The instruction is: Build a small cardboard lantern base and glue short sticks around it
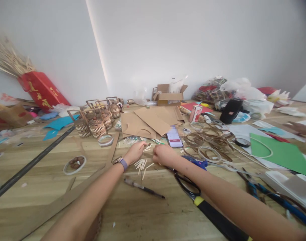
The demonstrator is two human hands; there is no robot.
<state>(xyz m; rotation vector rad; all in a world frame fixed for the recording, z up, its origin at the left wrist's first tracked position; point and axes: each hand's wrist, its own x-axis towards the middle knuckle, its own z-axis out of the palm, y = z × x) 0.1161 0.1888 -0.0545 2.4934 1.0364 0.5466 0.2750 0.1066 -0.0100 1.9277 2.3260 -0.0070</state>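
My left hand, with a watch on the wrist, is closed in a pinch above the small pale sticks. Whatever its fingertips hold is too small to name. Just to the right, my right hand is curled, and its fingertips are turned away from view. A gap separates the two hands. Below the sticks lies a pen. Black-handled scissors and a blue tool, perhaps a glue gun, rest beside my right forearm. A phone lies beyond the right hand.
Cardboard sheets and small woven baskets stand beyond my hands. Coiled brown strips, green paper and pliers are on the right. A lid of brown pieces sits left. Another person's hand shows far right.
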